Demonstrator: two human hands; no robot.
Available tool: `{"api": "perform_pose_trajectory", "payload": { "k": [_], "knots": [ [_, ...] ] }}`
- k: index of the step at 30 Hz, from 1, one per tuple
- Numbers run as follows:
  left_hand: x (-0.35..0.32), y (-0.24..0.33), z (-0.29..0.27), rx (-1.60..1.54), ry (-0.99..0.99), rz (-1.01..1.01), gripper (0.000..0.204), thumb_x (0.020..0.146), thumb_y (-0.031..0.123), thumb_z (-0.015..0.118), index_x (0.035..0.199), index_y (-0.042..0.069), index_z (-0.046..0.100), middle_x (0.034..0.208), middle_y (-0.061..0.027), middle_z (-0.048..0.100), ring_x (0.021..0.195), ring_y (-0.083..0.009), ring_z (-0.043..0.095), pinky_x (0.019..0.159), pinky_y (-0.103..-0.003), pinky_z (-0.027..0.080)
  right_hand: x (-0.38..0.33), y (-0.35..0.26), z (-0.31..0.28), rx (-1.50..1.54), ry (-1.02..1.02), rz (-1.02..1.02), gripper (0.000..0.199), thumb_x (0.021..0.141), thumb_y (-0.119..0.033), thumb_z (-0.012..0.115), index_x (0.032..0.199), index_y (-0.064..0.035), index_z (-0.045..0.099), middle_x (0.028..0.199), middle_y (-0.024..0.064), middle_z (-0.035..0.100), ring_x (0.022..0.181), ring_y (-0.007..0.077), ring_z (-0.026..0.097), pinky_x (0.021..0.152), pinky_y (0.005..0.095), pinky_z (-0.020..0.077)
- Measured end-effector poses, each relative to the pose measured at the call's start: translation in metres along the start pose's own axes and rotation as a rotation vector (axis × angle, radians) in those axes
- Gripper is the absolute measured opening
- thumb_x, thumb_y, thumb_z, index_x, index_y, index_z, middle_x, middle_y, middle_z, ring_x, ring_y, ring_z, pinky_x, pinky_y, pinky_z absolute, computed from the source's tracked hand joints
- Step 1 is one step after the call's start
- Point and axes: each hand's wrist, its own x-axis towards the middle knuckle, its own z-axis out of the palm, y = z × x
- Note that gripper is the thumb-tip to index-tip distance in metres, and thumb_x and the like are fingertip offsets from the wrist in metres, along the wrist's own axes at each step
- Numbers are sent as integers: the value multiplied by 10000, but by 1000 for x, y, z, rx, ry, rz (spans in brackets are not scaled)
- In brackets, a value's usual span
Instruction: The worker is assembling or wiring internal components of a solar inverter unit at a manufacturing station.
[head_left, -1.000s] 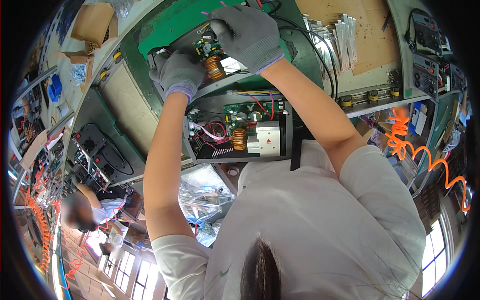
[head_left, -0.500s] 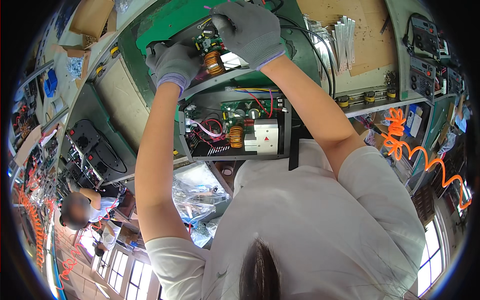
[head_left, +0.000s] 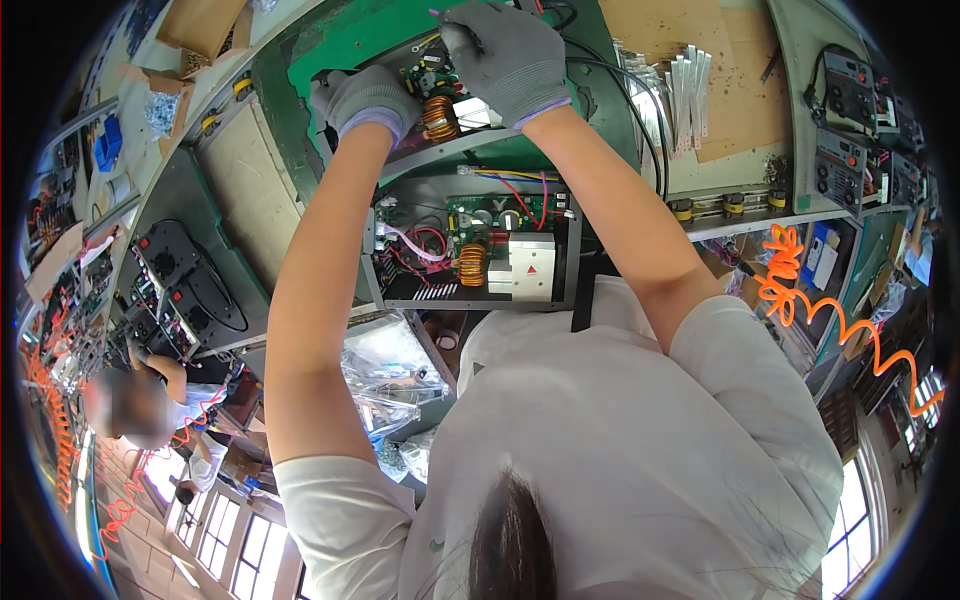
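A metal chassis with a green circuit board [head_left: 428,72] and a copper-wound coil [head_left: 439,119] lies on the green work surface at the far side. My left hand [head_left: 370,98], in a grey knit glove, is at the chassis's left end; its fingertips are mostly hidden. Over the board's right part, my right hand [head_left: 512,62], gloved alike, has its fingers curled in; what they grip is hidden. A small pink tip [head_left: 433,13] shows beside its fingers. Closer to me sits a second open chassis [head_left: 470,302] with a coil [head_left: 472,265], a silver heat sink [head_left: 532,268] and coloured wires [head_left: 428,246].
Silver metal strips [head_left: 688,92] lie on a brown board at the right. Black cables [head_left: 640,85] run beside my right hand. An orange coiled hose [head_left: 785,265] hangs at the right. Finished-looking black units [head_left: 185,270] stand at the left, near another person [head_left: 195,400].
My left hand has shifted slightly right and up in the picture. The right hand stays over the board. The whole view has shifted a little.
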Motion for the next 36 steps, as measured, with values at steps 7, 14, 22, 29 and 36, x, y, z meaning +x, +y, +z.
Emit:
{"api": "perform_pose_trajectory", "payload": {
  "k": [7,14,22,29,36],
  "knots": [
    [-41,-10,22,-317,490,12,286,845,401,678,1080,257,754,1289,-30,631,1345,-322,435,1079,-546,300,23,30,-32,11,-431,-218,173,907,-275,667,1049,-191,719,950,75,702,844,301,682,724,413,548],
    [-48,17,6,-536,153,65,367,832,548,656,1098,324,777,1315,-11,611,1322,-328,406,1092,-570,248,39,17,-14,295,-252,161,175,888,-226,678,1005,-117,748,971,90,724,881,285,700,781,369,561],
    [-23,23,4,-566,-98,-1,338,886,463,599,1071,258,794,1338,-19,605,1338,-352,371,1119,-562,250,41,14,-12,165,-275,128,167,871,-197,706,1001,-101,750,957,111,725,864,276,705,784,362,564],
    [-29,8,15,-638,121,46,367,913,485,601,1198,290,726,1406,-18,572,1394,-359,361,1140,-604,222,37,16,-44,235,-356,119,211,903,-318,674,984,-137,745,953,78,703,876,311,677,774,397,552],
    [-55,-14,25,-503,403,489,298,806,457,700,1050,288,724,1258,-10,638,1271,-314,480,1113,-540,259,33,21,-81,30,-572,-27,248,896,-370,691,997,-149,738,953,85,684,906,307,663,792,421,538]
  ]
}}
